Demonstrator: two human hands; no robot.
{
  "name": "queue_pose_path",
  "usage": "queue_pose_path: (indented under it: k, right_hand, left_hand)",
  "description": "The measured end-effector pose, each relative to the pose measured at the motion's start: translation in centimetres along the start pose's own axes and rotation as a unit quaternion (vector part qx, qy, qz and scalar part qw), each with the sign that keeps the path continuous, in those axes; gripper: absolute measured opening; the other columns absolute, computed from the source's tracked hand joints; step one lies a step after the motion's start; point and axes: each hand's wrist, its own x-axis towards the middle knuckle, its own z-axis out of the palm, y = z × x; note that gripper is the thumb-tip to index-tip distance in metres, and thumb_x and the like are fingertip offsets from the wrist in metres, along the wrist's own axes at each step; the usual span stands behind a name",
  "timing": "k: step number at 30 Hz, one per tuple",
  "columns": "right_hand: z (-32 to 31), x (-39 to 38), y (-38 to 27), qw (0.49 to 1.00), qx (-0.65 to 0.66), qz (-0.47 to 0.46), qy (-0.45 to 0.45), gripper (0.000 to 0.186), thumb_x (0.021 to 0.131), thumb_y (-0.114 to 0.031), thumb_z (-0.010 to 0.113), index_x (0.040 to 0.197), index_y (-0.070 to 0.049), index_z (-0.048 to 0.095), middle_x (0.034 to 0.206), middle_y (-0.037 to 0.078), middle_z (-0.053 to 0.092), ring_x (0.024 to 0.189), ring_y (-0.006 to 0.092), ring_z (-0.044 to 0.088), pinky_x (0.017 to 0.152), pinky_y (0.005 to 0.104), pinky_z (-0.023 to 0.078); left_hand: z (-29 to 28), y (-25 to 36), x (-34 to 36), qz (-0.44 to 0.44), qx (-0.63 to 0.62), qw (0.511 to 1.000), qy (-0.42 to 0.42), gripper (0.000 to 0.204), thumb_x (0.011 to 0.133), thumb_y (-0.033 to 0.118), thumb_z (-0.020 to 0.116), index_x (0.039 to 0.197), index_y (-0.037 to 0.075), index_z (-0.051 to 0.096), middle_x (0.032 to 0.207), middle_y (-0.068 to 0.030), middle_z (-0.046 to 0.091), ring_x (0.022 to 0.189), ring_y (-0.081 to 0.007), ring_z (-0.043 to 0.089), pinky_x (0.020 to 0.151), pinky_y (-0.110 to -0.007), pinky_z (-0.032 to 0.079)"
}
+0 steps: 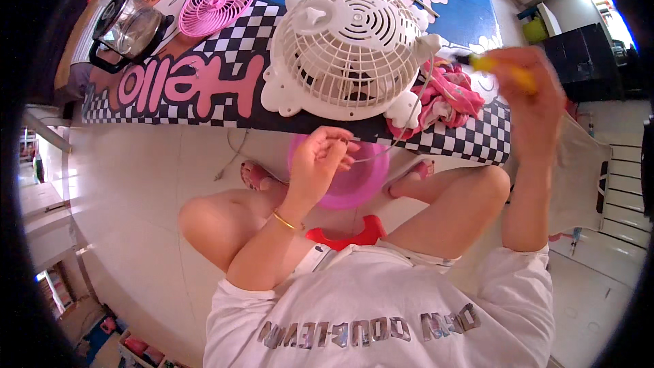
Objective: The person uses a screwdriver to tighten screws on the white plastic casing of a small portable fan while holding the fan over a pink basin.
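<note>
A white fan body with a round grille (347, 48) lies on the covered table, its vented cap facing up. My right hand (528, 85) is raised to the right of it, closed round a yellow-handled screwdriver (501, 69) with a dark end toward the fan; motion blurs both. Below the table's front edge, my left hand (323, 158) is curled with fingertips close together; whatever they may hold is too small to make out. A thin pale cord (411, 112) runs from the fan's right side down past the left fingers. Beside the fan is a crumpled pink cloth (449, 95).
On the table's left are a pink round fan grille (218, 3) and a clear jug with a black handle (129, 31). A checkered cloth (228, 105) covers the tabletop. Under its edge stands a pink basin (347, 191), with a red stool (354, 234) between my legs.
</note>
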Motion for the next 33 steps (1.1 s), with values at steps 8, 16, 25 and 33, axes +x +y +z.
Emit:
queue_pose_path:
  k: [8,16,25,33]
  right_hand:
    - [5.0,-1.8,-0.5,0.960,-0.129,-0.138,-0.205,0.021,0.083,-0.017,0.062,0.090,-0.005,0.045,0.076,0.011,0.059,0.066,0.0302,0.060,0.053,0.0378,0.043]
    - [6.4,-1.2,-0.5,0.947,-0.146,-0.143,-0.250,0.023,0.083,-0.017,0.061,0.087,-0.005,0.043,0.071,0.011,0.056,0.063,0.0301,0.058,0.050,0.0385,0.043]
    - [7.7,0.0,-1.9,0.931,-0.189,-0.180,-0.257,0.019,0.082,-0.016,0.064,0.087,-0.005,0.049,0.072,0.009,0.057,0.064,0.0281,0.058,0.053,0.0372,0.042]
    - [8.6,1.3,-2.3,0.905,-0.212,-0.196,-0.312,0.020,0.081,-0.013,0.062,0.091,-0.005,0.047,0.078,0.011,0.055,0.070,0.0317,0.058,0.057,0.0404,0.044]
  left_hand:
    - [1.5,-0.2,1.0,-0.050,-0.301,0.952,0.006,0.043,0.095,0.028,0.045,0.123,-0.005,0.044,0.124,-0.0229,0.051,0.115,-0.0306,0.052,0.099,-0.040,0.043]
    - [1.1,0.3,1.3,-0.062,-0.294,0.954,0.004,0.042,0.095,0.029,0.047,0.120,-0.005,0.047,0.120,-0.0218,0.054,0.109,-0.0297,0.057,0.092,-0.037,0.048]
    - [1.0,0.3,1.6,-0.075,-0.282,0.956,0.010,0.040,0.095,0.029,0.049,0.117,-0.003,0.051,0.113,-0.0178,0.059,0.102,-0.0254,0.061,0.086,-0.032,0.052]
    - [0.8,-0.3,1.9,-0.061,-0.283,0.957,0.009,0.036,0.095,0.028,0.049,0.113,-0.003,0.053,0.110,-0.0163,0.061,0.099,-0.0235,0.062,0.084,-0.030,0.053]
